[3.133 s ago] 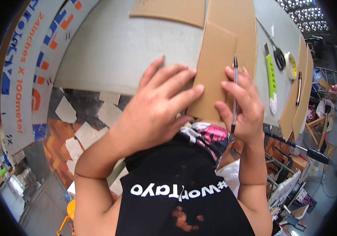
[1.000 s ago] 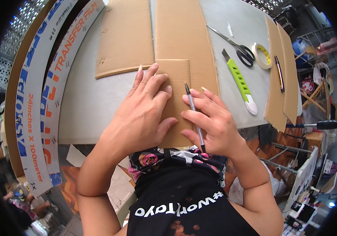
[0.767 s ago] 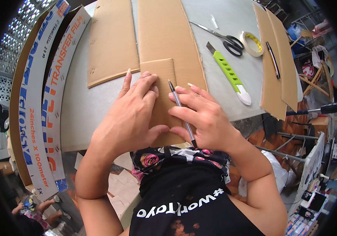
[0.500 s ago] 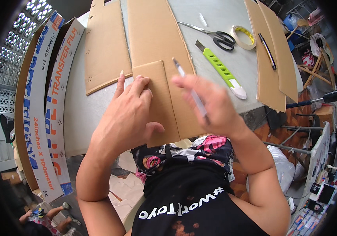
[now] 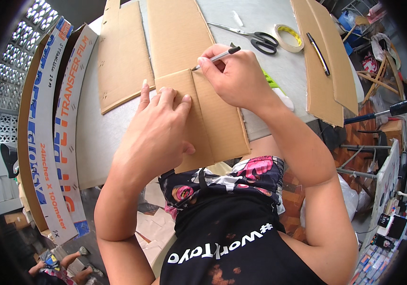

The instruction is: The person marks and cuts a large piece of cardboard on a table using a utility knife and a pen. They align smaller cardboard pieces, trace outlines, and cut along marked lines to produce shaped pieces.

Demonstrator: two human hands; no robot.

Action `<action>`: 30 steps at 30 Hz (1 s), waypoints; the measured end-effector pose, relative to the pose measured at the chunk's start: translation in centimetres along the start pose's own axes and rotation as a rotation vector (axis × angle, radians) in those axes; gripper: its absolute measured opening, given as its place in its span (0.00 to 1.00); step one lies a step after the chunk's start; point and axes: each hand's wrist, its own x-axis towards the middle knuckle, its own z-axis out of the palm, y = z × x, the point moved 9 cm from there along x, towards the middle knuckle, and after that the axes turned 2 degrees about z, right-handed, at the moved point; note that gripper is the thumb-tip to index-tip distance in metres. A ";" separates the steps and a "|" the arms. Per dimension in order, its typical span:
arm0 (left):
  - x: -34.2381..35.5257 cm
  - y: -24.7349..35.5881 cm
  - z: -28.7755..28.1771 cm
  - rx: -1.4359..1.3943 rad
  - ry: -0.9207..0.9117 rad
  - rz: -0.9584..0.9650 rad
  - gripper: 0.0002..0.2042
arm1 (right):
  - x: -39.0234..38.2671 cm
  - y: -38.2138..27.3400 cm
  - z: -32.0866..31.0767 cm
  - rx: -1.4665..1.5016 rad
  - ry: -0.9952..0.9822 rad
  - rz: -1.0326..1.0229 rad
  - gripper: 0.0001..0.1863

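Observation:
A narrow cardboard piece (image 5: 197,130) lies on top of a longer cardboard sheet (image 5: 179,35) at the table's near edge. My left hand (image 5: 158,118) rests on the narrow piece, fingers stretched out and pressing it. In my right hand (image 5: 236,78) is a pen (image 5: 222,55), its point at the narrow piece's far right corner, touching or almost touching the sheet. Partly hidden behind my right wrist is a green utility knife (image 5: 274,84). Beyond that hand lie black-handled scissors (image 5: 264,43) and a tape roll (image 5: 290,38).
Another cardboard panel (image 5: 125,57) lies to the left on the grey table (image 5: 89,147). Long printed boxes (image 5: 70,128) stand along the left edge. At right, a black marker (image 5: 318,53) rests on stacked cardboard strips (image 5: 303,28). A small white item (image 5: 237,18) lies at the back.
My right hand has moved away from me and turned, bringing the pen's point down to the narrow piece's corner. It now covers part of the utility knife. My left hand stays on the cardboard.

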 end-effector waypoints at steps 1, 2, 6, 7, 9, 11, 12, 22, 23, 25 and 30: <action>0.1 0.0 0.0 -0.003 -0.005 0.001 0.42 | 0.1 -0.1 0.1 -0.005 -0.001 -0.014 0.12; 0.0 -0.1 0.1 0.001 -0.004 -0.001 0.42 | 0.2 -0.3 0.3 -0.001 -0.010 -0.005 0.12; -0.2 0.1 0.0 0.003 0.034 0.013 0.41 | 0.4 -1.5 0.1 -0.074 0.015 -0.121 0.14; -0.2 0.1 -0.1 -0.001 0.052 0.021 0.41 | 0.5 -1.7 0.0 -0.114 0.035 -0.188 0.14; -0.3 -0.3 0.3 -0.008 0.044 0.034 0.40 | 0.8 -2.4 0.7 -0.150 -0.106 -0.124 0.13; -0.1 -0.3 0.2 0.004 0.057 0.040 0.39 | 0.3 -3.1 1.5 -0.314 -0.181 -0.277 0.12; 0.0 -0.3 0.3 -0.008 0.050 0.041 0.39 | -0.1 -3.2 2.1 -0.446 -0.207 -0.400 0.13; 0.0 -0.7 0.4 0.009 -0.001 0.012 0.38 | -0.8 -4.0 0.6 -0.203 -0.096 -0.367 0.11; -0.1 -0.8 0.6 0.005 0.023 0.020 0.38 | -1.8 -4.3 -0.3 -0.070 -0.061 -0.278 0.11; -0.5 -1.0 0.8 0.000 0.065 0.027 0.38 | -5.6 -6.4 -1.2 -0.091 -0.043 -0.404 0.08; -0.9 -1.8 1.2 -0.101 0.144 0.088 0.37 | -12.2 -7.9 1.0 0.040 -0.214 -0.422 0.16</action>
